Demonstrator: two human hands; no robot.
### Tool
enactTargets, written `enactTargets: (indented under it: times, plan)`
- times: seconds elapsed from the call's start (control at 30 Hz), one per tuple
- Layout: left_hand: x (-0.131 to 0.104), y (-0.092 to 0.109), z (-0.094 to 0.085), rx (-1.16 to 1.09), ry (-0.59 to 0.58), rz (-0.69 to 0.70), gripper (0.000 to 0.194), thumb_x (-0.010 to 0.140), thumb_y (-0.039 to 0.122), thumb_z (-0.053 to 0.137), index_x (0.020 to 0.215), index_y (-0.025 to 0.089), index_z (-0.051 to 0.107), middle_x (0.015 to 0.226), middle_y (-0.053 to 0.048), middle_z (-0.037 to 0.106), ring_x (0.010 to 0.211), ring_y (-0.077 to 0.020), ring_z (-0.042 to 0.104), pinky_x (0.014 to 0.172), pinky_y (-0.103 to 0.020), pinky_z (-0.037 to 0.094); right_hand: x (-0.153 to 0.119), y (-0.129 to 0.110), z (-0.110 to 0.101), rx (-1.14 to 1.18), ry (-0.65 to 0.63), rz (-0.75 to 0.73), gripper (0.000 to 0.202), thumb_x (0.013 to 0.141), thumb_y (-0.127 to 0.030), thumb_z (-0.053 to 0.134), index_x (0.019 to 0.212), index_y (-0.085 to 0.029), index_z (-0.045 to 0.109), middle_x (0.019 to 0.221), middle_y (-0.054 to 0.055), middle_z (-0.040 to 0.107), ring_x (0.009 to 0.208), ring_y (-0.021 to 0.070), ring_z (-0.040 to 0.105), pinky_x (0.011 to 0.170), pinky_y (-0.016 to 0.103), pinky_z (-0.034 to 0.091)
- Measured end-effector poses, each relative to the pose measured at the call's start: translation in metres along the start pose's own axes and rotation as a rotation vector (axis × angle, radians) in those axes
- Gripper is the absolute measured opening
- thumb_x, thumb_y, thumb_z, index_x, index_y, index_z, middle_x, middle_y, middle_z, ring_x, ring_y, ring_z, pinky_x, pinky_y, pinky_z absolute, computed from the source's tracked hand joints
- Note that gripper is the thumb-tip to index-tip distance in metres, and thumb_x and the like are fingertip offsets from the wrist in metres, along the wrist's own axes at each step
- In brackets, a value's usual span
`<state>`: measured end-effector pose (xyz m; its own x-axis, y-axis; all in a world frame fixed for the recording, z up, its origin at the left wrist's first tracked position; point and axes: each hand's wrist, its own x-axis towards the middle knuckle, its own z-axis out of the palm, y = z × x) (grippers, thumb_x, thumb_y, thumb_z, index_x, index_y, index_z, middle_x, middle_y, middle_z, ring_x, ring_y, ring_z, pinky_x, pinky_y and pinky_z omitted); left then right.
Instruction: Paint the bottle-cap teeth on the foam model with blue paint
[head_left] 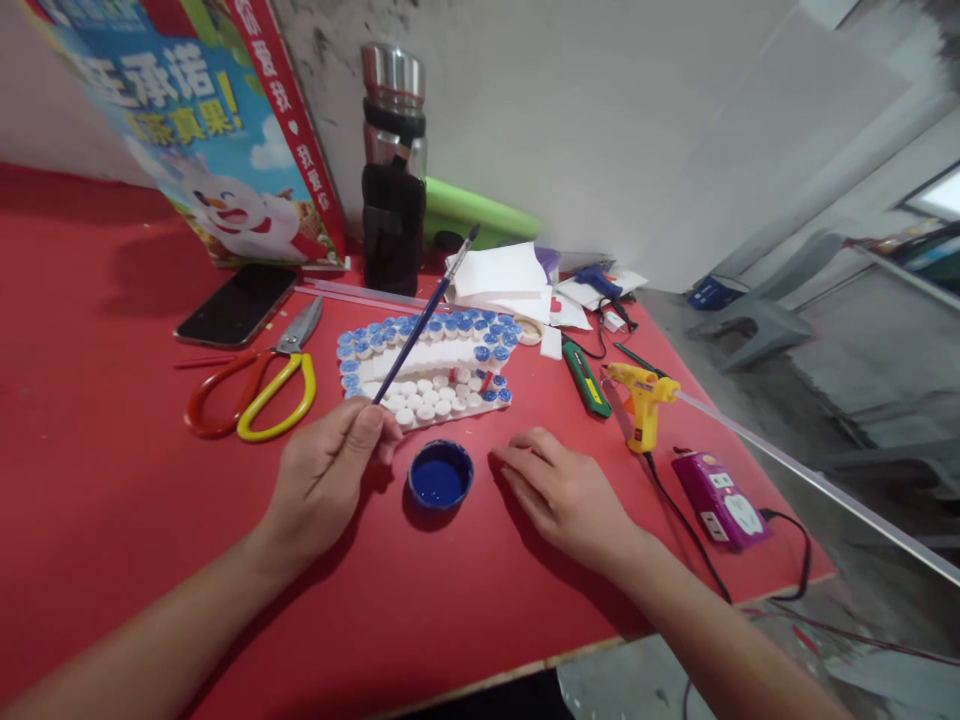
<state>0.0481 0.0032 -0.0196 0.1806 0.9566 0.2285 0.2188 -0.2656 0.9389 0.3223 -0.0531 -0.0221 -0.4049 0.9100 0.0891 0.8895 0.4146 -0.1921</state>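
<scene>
1. Red counter (420, 620), head view: the left hand (322, 475) grips a blue-handled paintbrush (422, 322) between thumb and fingers, dark bristles pointing up and away to the right.
2. Right hand (566, 495): resting low on the counter, palm down, fingers loosely bent; whether anything lies under the palm cannot be told.
3. Between the hands sits a small round dish (441, 478) of deep blue paint, its rim smeared.
4. Just behind the dish stands a white structure (427, 402) covered in round discs — many blue, the nearer ones mostly white. The brush crosses in front of it.
5. To the left lie scissors (291, 345) with one red and one yellow handle, near a dark phone (236, 305).
6. To the right — a green cutter (586, 378), a yellow glue gun (643, 400) and a purple power socket (722, 500).
</scene>
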Motion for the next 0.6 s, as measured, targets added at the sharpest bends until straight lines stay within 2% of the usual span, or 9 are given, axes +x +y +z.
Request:
enactTargets:
  times: [0.07, 0.13, 0.23, 0.3, 0.4, 0.5, 0.6]
  plan:
    - [0.001, -0.001, 0.0, 0.006, -0.008, 0.003, 0.035, 0.111, 0.038, 0.047, 0.086, 0.022, 0.066, 0.07, 0.003, 0.061, 0.055, -0.0131, 0.064, 0.054, -0.024, 0.054, 0.008, -0.004, -0.001, -0.041, -0.049, 0.008, 0.047, 0.112, -0.027, 0.036, 0.153, -0.021, 0.058, 0.129, 0.015, 0.067, 0.094, 0.0204, 0.069, 0.064, 0.027, 0.042]
    - [0.001, -0.002, 0.001, 0.012, -0.007, 0.003, 0.036, 0.111, 0.038, 0.046, 0.085, 0.022, 0.066, 0.069, 0.003, 0.061, 0.055, -0.0131, 0.064, 0.054, -0.024, 0.053, 0.02, -0.011, -0.003, -0.107, -0.125, 0.059, 0.049, 0.113, -0.036, 0.038, 0.16, -0.027, 0.049, 0.121, 0.013, 0.066, 0.084, 0.0191, 0.067, 0.06, 0.027, 0.039]
    - [0.001, -0.003, 0.001, 0.02, -0.011, -0.005, 0.037, 0.111, 0.04, 0.046, 0.084, 0.023, 0.065, 0.069, 0.003, 0.06, 0.056, -0.0133, 0.064, 0.054, -0.025, 0.052, 0.035, -0.021, -0.003, -0.181, -0.186, 0.059, 0.049, 0.114, -0.044, 0.039, 0.161, -0.033, 0.049, 0.112, 0.012, 0.064, 0.083, 0.0214, 0.066, 0.056, 0.027, 0.037]
    - [0.0, -0.003, 0.001, 0.018, -0.023, -0.011, 0.038, 0.111, 0.042, 0.047, 0.085, 0.023, 0.065, 0.07, 0.003, 0.06, 0.057, -0.0135, 0.064, 0.054, -0.025, 0.052, 0.037, -0.025, -0.002, -0.211, -0.196, 0.06, 0.05, 0.114, -0.046, 0.039, 0.161, -0.031, 0.049, 0.112, 0.013, 0.063, 0.088, 0.0235, 0.067, 0.057, 0.027, 0.04]
    - [0.0, -0.004, 0.0, -0.006, -0.036, -0.024, 0.038, 0.111, 0.044, 0.047, 0.085, 0.023, 0.065, 0.07, 0.003, 0.06, 0.056, -0.0137, 0.064, 0.054, -0.025, 0.053, 0.027, -0.025, 0.002, -0.228, -0.199, 0.086, 0.05, 0.113, -0.044, 0.042, 0.159, -0.025, 0.051, 0.117, 0.015, 0.063, 0.096, 0.0255, 0.068, 0.059, 0.028, 0.046]
    - [-0.001, -0.005, 0.0, -0.017, -0.036, -0.029, 0.038, 0.111, 0.046, 0.048, 0.086, 0.023, 0.065, 0.07, 0.003, 0.06, 0.056, -0.0142, 0.064, 0.054, -0.025, 0.054, 0.005, -0.021, 0.006, -0.265, -0.181, 0.187, 0.05, 0.113, -0.037, 0.043, 0.158, -0.019, 0.051, 0.119, 0.017, 0.063, 0.103, 0.0284, 0.068, 0.06, 0.029, 0.051]
    - [0.0, -0.004, 0.0, -0.015, -0.027, -0.023, 0.038, 0.11, 0.045, 0.048, 0.085, 0.023, 0.065, 0.07, 0.003, 0.061, 0.056, -0.0141, 0.064, 0.054, -0.025, 0.054, -0.018, -0.016, 0.006, -0.34, -0.171, 0.3, 0.048, 0.112, -0.035, 0.042, 0.155, -0.016, 0.054, 0.117, 0.018, 0.066, 0.099, 0.0276, 0.07, 0.061, 0.03, 0.053]
